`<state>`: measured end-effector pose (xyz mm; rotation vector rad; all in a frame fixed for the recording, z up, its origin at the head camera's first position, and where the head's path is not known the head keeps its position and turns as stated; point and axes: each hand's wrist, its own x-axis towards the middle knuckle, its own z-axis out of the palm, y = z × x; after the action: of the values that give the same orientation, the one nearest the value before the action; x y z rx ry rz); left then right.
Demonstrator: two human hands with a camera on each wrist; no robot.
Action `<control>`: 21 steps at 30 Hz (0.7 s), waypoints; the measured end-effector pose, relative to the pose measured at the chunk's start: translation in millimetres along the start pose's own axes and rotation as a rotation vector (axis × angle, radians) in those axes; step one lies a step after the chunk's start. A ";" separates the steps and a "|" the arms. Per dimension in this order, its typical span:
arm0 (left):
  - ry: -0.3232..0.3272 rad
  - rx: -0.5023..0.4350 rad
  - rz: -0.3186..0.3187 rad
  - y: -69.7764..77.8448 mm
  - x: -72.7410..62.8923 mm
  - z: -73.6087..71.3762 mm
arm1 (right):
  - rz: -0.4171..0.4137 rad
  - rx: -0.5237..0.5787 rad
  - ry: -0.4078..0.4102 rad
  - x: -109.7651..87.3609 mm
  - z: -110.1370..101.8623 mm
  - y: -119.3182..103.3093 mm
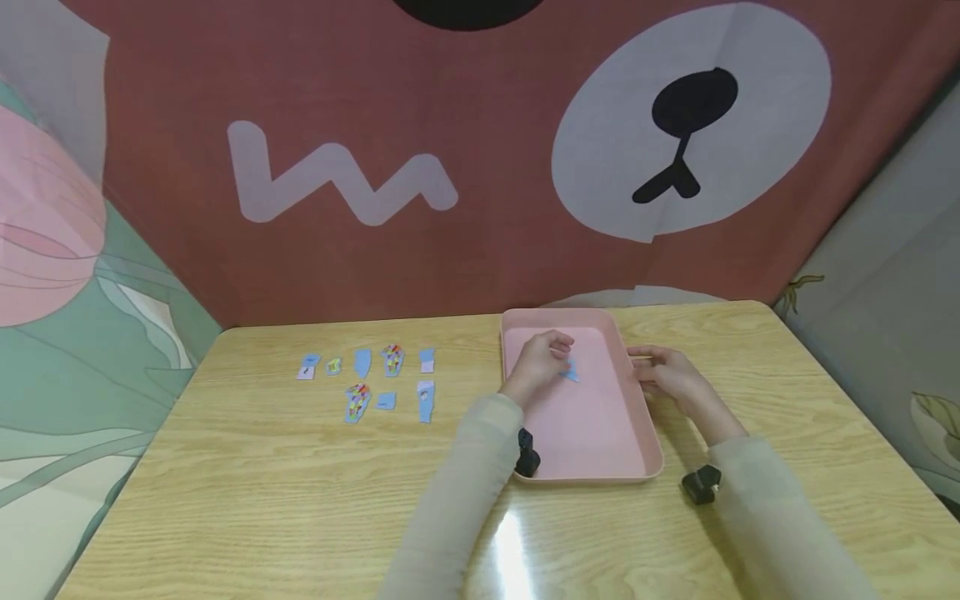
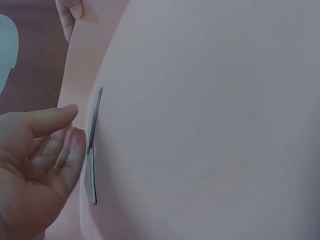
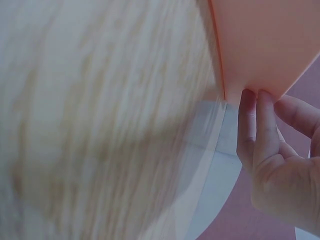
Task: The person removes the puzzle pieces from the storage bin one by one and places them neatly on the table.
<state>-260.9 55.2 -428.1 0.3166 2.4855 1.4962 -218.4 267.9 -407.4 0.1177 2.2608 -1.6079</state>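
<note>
My left hand (image 1: 542, 362) is over the pink tray (image 1: 592, 450), fingers loosely bent, with a gap between thumb and fingertips. Just beside its fingertips lie blue puzzle pieces (image 1: 572, 372) on the tray floor, partly hidden by the hand in the head view. The left wrist view shows two thin pieces (image 2: 95, 120) almost edge-on, close to the fingers (image 2: 75, 145). At the tray's right side, my right hand (image 1: 671, 375) holds the rim. Its fingers (image 3: 265, 125) press the outer wall in the right wrist view.
Several puzzle pieces lie left of the tray in two rough rows, among them a plain blue piece (image 1: 362, 362) and a colourful one (image 1: 357, 403). A brown printed cloth (image 1: 337, 267) hangs behind the wooden table (image 1: 262, 500).
</note>
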 end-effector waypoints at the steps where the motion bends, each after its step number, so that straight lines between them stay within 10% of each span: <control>1: -0.009 0.010 -0.006 -1.0 -0.2 0.1 | 0.002 0.000 0.000 -0.2 0.1 -0.1; 21: -0.136 0.213 0.034 -1.3 -2.6 0.1 | 0.017 0.001 0.003 1.3 0.5 -0.5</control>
<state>-258.5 53.9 -429.2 0.4824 2.5440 1.1795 -219.7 267.1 -407.5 0.1394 2.2551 -1.6007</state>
